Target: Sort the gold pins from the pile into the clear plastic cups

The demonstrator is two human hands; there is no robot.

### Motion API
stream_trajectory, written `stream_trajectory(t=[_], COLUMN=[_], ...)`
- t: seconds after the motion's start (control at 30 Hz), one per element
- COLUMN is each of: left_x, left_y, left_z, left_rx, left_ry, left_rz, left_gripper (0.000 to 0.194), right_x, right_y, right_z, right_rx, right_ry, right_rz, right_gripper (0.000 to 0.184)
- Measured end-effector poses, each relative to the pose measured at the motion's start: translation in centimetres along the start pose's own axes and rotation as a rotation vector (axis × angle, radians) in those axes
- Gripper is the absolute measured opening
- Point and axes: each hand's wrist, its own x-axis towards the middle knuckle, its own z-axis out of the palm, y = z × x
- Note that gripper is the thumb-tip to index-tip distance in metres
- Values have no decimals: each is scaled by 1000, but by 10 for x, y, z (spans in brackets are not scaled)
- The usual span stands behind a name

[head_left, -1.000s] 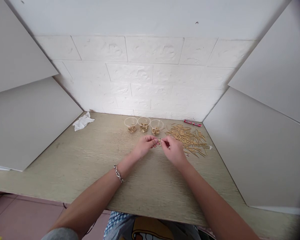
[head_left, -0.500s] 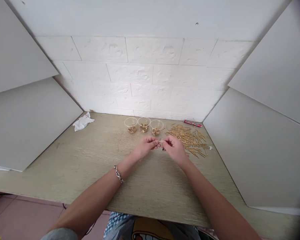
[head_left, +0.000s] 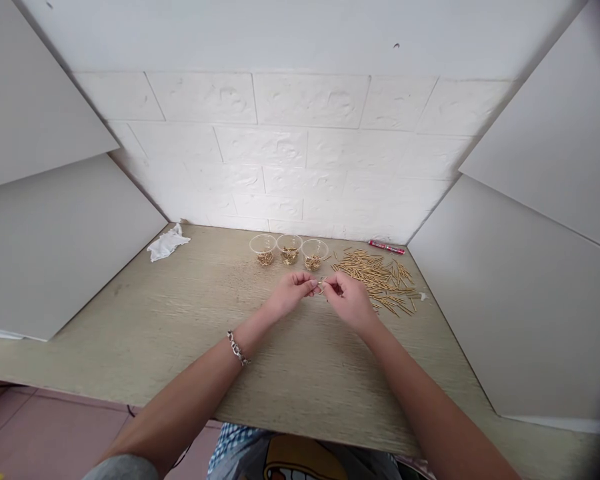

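Both my hands meet over the middle of the wooden tabletop [head_left: 180, 320]. My left hand [head_left: 291, 292] and my right hand [head_left: 349, 299] are each pinched on the ends of one small gold pin [head_left: 321, 285] held between them. A bracelet sits on my left wrist. Just behind the hands stand three clear plastic cups [head_left: 289, 249] in a row, each with gold pieces in the bottom. A loose pile of gold pins [head_left: 377, 277] lies to the right of my right hand.
A crumpled white tissue [head_left: 167, 243] lies at the back left corner. A red pen [head_left: 386, 247] rests against the white brick wall at the back right. White panels close in the table on the left and right sides.
The hands have stayed together on the pin, with only slight finger movement. The view has shifted a little.
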Motion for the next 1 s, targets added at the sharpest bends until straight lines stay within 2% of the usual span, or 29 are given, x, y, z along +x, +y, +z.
stream_trajectory(t=[0.13,0.33,0.5,0.6,0.7,0.8,0.9,1.0], left_x=[0,-1,2,2,1,1,3,3], left_y=[2,2,1,-1,-4,-5,-4,-3], left_z=[-1,-1,-1,-1,0,0,-3,-3], left_rx=[47,38,1,-44,-108,-134,18,314], left_ry=[-7,1,76,127,171,185,176,156], left_rz=[12,29,31,4,-19,-20,8,117], left_gripper=[26,24,30,34,36,34,29,25], right_x=[0,0,2,4,5,5,5,5], right_y=[4,7,10,13,16,16,15,13], right_z=[1,4,3,4,4,2,0,0], right_rx=[98,132,108,43,-28,-67,-89,-132], right_ry=[-48,-52,-91,-74,-44,-72,-60,-25], right_rz=[80,104,96,46,-63,-137,-113,-30], right_gripper=[15,15,15,16,18,22,26,27])
